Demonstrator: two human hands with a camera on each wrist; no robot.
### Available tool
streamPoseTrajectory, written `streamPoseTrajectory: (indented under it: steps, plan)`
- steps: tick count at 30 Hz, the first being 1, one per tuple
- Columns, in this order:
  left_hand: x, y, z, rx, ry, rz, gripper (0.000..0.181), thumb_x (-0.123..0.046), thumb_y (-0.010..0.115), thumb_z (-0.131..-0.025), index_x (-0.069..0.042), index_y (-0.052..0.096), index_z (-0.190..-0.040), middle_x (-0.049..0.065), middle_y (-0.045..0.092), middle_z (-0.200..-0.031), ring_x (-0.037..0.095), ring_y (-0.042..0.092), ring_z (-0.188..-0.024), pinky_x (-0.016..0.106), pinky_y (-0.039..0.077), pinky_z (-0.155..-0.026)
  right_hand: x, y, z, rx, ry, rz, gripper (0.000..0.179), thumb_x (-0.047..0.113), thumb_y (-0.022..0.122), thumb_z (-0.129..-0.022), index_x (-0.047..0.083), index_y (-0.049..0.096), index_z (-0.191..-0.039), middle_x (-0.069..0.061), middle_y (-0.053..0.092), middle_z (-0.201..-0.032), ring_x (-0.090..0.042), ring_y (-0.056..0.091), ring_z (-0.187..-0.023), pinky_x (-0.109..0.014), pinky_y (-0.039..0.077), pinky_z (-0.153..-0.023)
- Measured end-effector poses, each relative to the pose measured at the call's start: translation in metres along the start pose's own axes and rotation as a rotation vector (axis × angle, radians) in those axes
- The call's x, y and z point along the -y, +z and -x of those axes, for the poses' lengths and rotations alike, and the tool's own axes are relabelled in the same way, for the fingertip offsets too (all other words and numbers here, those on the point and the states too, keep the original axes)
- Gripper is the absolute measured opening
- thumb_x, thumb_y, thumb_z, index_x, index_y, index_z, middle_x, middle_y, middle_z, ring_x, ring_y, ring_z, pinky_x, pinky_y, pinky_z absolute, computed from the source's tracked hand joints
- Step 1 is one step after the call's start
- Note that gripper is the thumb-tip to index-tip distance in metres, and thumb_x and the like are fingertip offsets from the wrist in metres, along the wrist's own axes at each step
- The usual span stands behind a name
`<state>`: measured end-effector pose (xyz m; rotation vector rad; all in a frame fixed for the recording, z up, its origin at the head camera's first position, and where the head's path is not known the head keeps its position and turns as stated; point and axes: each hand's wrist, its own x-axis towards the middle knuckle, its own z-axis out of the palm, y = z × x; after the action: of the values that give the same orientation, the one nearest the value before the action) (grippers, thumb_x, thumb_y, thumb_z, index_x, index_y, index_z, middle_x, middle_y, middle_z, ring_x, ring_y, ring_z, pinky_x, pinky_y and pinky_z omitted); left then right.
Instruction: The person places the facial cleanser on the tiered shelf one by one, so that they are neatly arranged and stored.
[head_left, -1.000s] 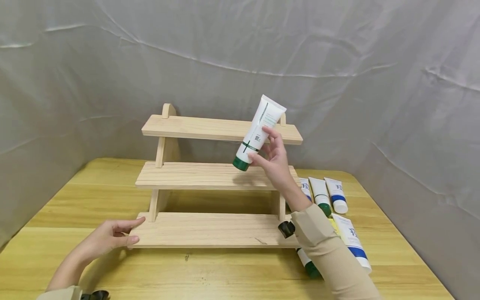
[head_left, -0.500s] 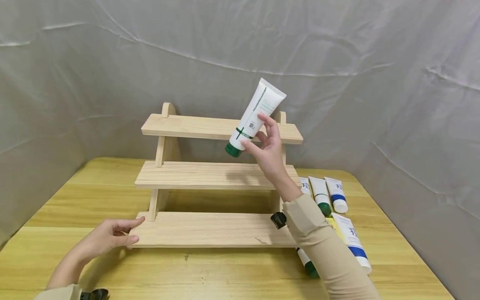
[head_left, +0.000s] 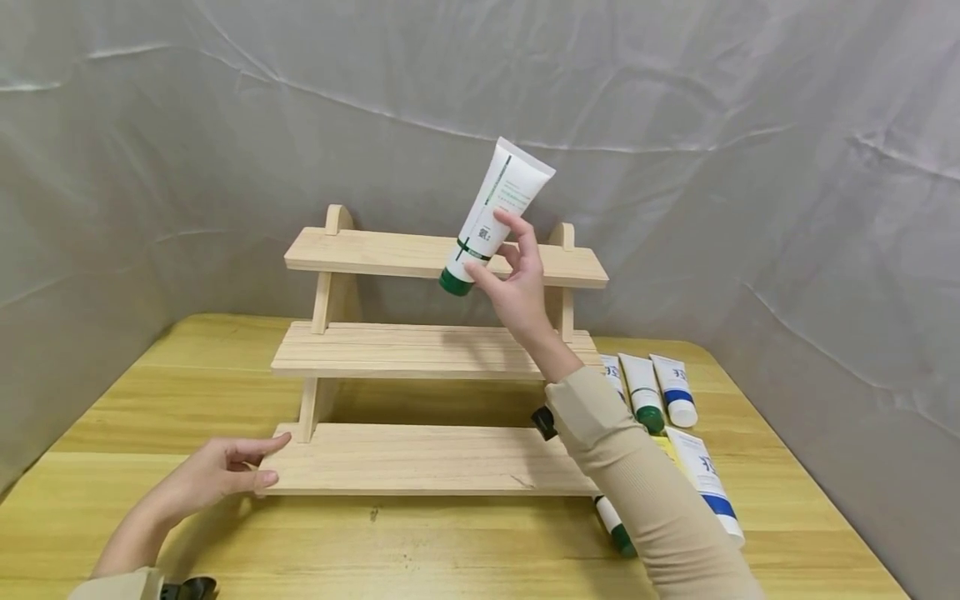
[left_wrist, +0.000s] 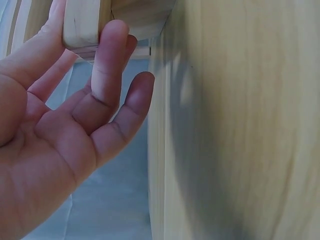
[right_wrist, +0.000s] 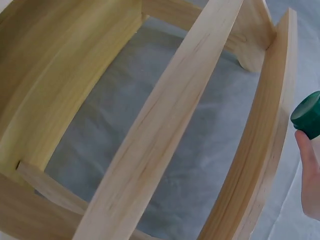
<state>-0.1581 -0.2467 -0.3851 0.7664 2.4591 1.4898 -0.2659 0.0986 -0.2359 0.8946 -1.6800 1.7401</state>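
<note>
In the head view my right hand [head_left: 517, 279] pinches a white squeeze tube [head_left: 498, 196] with a green cap, between thumb and fingers. The tube tilts, cap down to the left, and overlaps the top shelf of a three-tier wooden display stand [head_left: 435, 458]. Only the green cap [right_wrist: 307, 115] and a bit of the hand show in the right wrist view. At the stand's lower left end, my left hand [head_left: 213, 479] grips the bottom shelf. From the left wrist, its thumb lies along one face of the board end [left_wrist: 82, 22] and fingers curl at the other.
Several tubes lie on the wooden table [head_left: 360, 550] right of the stand, among them a blue-banded one [head_left: 705, 479] and a green-capped one [head_left: 641, 392]. My right forearm partly covers them. A grey cloth [head_left: 420, 100] hangs behind.
My right hand has raised the tube and carried it leftward, from before the middle and top shelves to overlap the top one. The left hand keeps its place on the stand.
</note>
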Motion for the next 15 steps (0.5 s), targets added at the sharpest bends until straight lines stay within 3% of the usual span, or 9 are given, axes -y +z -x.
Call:
streamPoseTrajectory:
  steps: [6, 11, 15]
  plan:
    - [0.001, 0.002, 0.000, -0.006, 0.010, -0.009, 0.047, -0.005, 0.059, -0.085, 0.020, 0.040, -0.120, 0.045, 0.036, -0.116, 0.008, 0.056, -0.066, 0.026, 0.048, -0.061, -0.002, 0.007, -0.008, -0.033, -0.002, 0.033, 0.057, -0.016, 0.059, -0.075, -0.001, 0.037, -0.126, -0.009, 0.042, -0.123, -0.021, 0.052, -0.092, -0.026, 0.050, -0.060]
    - [-0.002, 0.002, 0.001, -0.014, -0.017, -0.010, 0.049, -0.008, 0.060, -0.085, 0.020, 0.039, -0.120, 0.045, 0.035, -0.117, 0.009, 0.057, -0.066, 0.026, 0.048, -0.061, -0.001, 0.014, -0.017, -0.064, -0.082, 0.112, 0.054, -0.015, 0.058, -0.075, -0.002, 0.039, -0.124, -0.008, 0.041, -0.125, -0.022, 0.052, -0.088, -0.029, 0.048, -0.063]
    - [-0.002, 0.003, 0.000, -0.013, -0.023, -0.007, 0.049, -0.008, 0.060, -0.085, 0.020, 0.039, -0.120, 0.045, 0.035, -0.117, 0.009, 0.057, -0.066, 0.026, 0.048, -0.062, -0.001, 0.018, -0.024, -0.040, -0.105, 0.170, 0.055, -0.015, 0.059, -0.074, -0.002, 0.041, -0.124, -0.010, 0.036, -0.130, -0.021, 0.049, -0.089, -0.033, 0.048, -0.062]
